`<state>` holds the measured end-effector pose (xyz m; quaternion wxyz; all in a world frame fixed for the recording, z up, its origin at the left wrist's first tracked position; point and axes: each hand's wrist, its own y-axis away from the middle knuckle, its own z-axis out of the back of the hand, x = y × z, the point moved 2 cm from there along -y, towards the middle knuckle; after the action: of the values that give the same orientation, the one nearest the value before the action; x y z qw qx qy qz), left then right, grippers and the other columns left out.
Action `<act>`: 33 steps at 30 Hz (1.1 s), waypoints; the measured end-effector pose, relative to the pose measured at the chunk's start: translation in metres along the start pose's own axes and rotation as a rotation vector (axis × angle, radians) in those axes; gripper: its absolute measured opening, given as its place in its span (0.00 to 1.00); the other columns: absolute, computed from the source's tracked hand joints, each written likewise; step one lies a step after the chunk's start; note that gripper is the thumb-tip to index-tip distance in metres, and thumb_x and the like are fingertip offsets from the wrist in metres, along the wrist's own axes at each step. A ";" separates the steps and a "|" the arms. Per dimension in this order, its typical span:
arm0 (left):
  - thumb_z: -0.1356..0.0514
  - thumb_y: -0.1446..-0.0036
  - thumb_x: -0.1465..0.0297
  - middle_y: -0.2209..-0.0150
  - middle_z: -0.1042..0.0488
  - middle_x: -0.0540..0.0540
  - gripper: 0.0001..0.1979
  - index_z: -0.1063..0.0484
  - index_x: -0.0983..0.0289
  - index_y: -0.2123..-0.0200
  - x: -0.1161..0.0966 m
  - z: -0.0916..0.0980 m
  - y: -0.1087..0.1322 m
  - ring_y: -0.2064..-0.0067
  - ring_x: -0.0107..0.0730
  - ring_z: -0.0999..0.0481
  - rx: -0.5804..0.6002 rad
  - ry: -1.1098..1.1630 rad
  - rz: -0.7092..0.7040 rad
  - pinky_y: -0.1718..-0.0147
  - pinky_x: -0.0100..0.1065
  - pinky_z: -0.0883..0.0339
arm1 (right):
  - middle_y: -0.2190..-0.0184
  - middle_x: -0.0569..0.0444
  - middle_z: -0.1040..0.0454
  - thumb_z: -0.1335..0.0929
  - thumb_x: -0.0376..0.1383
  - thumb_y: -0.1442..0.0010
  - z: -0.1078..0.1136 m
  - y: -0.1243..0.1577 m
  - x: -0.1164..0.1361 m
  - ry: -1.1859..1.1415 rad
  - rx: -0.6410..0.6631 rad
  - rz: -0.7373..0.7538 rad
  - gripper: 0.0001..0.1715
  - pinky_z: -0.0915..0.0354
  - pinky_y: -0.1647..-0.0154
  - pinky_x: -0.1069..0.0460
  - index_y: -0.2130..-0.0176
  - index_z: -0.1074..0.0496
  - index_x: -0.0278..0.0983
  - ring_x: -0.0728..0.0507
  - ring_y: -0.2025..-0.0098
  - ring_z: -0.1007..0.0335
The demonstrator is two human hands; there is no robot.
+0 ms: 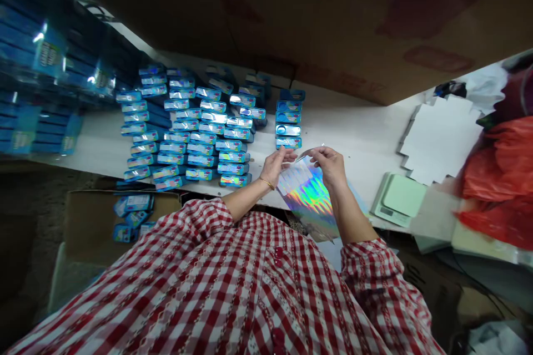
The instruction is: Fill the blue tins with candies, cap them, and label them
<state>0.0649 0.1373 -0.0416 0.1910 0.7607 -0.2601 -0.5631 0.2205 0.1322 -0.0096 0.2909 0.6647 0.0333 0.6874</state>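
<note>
A shiny holographic sheet (313, 194) with rainbow glare lies over the table's front edge, pale label-like shapes on its left part. My right hand (331, 165) is closed in a pinch at the sheet's far edge. Left of it, my left hand (275, 167) has its fingers stretched out beside the sheet, with nothing visible in them. Just beyond my left fingertips stands a short column of small blue boxes (288, 117), shiny ends up. Farther left, several more columns of the same blue boxes (204, 148) stand packed side by side.
A large cardboard box (266, 16) overhangs the table's back. To the right are a pale green scale (400, 198), white die-cut card (441, 138) and red plastic bags (499, 172). Stacked blue packages (33, 61) fill the far left. An open carton (89, 222) holds blue packs below.
</note>
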 end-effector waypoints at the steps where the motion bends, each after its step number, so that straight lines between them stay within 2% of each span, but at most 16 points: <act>1: 0.48 0.44 0.51 0.64 0.25 0.57 0.24 0.27 0.66 0.61 -0.010 0.003 0.000 0.65 0.28 0.27 -0.016 0.042 0.011 0.67 0.29 0.36 | 0.81 0.59 0.31 0.29 0.41 0.59 -0.008 -0.003 -0.001 -0.050 -0.015 -0.023 0.12 0.45 0.79 0.56 0.75 0.29 0.35 0.51 0.78 0.38; 3: 0.40 0.49 0.54 0.67 0.25 0.54 0.21 0.28 0.66 0.62 -0.027 0.010 -0.004 0.68 0.25 0.27 -0.045 0.063 0.015 0.70 0.27 0.38 | 0.81 0.58 0.30 0.28 0.42 0.61 -0.024 -0.007 -0.003 -0.115 -0.049 -0.058 0.14 0.46 0.80 0.56 0.74 0.29 0.35 0.51 0.78 0.38; 6: 0.32 0.57 0.67 0.73 0.28 0.49 0.18 0.29 0.66 0.62 -0.045 0.022 -0.020 0.72 0.22 0.29 -0.076 0.034 -0.004 0.72 0.25 0.39 | 0.81 0.59 0.31 0.28 0.43 0.61 -0.047 -0.013 -0.005 -0.148 -0.100 -0.077 0.16 0.47 0.81 0.56 0.74 0.29 0.35 0.51 0.79 0.37; 9: 0.35 0.56 0.75 0.78 0.30 0.46 0.13 0.30 0.67 0.63 -0.054 0.031 -0.042 0.75 0.21 0.31 -0.127 -0.015 -0.056 0.74 0.25 0.41 | 0.80 0.59 0.31 0.29 0.43 0.58 -0.065 -0.023 -0.007 -0.123 -0.147 -0.020 0.15 0.44 0.78 0.55 0.73 0.28 0.34 0.50 0.76 0.36; 12: 0.39 0.55 0.79 0.81 0.32 0.45 0.11 0.31 0.68 0.64 -0.057 0.037 -0.063 0.77 0.21 0.32 -0.208 -0.110 -0.118 0.74 0.26 0.40 | 0.76 0.57 0.30 0.31 0.42 0.54 -0.076 -0.036 -0.009 0.009 -0.235 0.136 0.13 0.38 0.68 0.52 0.72 0.27 0.34 0.48 0.71 0.35; 16: 0.40 0.55 0.80 0.82 0.32 0.45 0.12 0.31 0.67 0.63 -0.052 0.039 -0.082 0.76 0.25 0.30 -0.265 -0.220 -0.201 0.69 0.29 0.36 | 0.72 0.54 0.31 0.33 0.40 0.50 -0.080 -0.048 -0.014 0.287 -0.369 0.316 0.10 0.37 0.59 0.50 0.73 0.26 0.35 0.46 0.66 0.35; 21: 0.39 0.54 0.78 0.79 0.29 0.47 0.13 0.30 0.65 0.63 -0.046 0.039 -0.091 0.72 0.28 0.27 -0.285 -0.340 -0.291 0.65 0.31 0.35 | 0.70 0.52 0.31 0.35 0.39 0.46 -0.081 -0.054 -0.018 0.546 -0.403 0.391 0.10 0.40 0.54 0.47 0.72 0.26 0.37 0.44 0.62 0.37; 28: 0.37 0.54 0.74 0.77 0.29 0.48 0.13 0.28 0.64 0.62 -0.045 0.042 -0.090 0.70 0.30 0.28 -0.276 -0.459 -0.341 0.62 0.33 0.34 | 0.67 0.47 0.31 0.37 0.39 0.43 -0.083 -0.059 -0.023 0.632 -0.366 0.412 0.13 0.42 0.53 0.44 0.71 0.26 0.37 0.40 0.61 0.39; 33: 0.39 0.53 0.76 0.74 0.27 0.50 0.13 0.27 0.64 0.62 -0.041 0.044 -0.099 0.67 0.32 0.26 -0.271 -0.478 -0.331 0.60 0.34 0.34 | 0.67 0.46 0.33 0.38 0.40 0.42 -0.085 -0.061 -0.027 0.683 -0.386 0.444 0.16 0.43 0.54 0.44 0.70 0.25 0.37 0.39 0.61 0.40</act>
<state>0.0310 0.2406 -0.0816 0.1300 0.6064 -0.0932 -0.7789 0.1617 0.1996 -0.0701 0.2274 0.3241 -0.1448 0.9068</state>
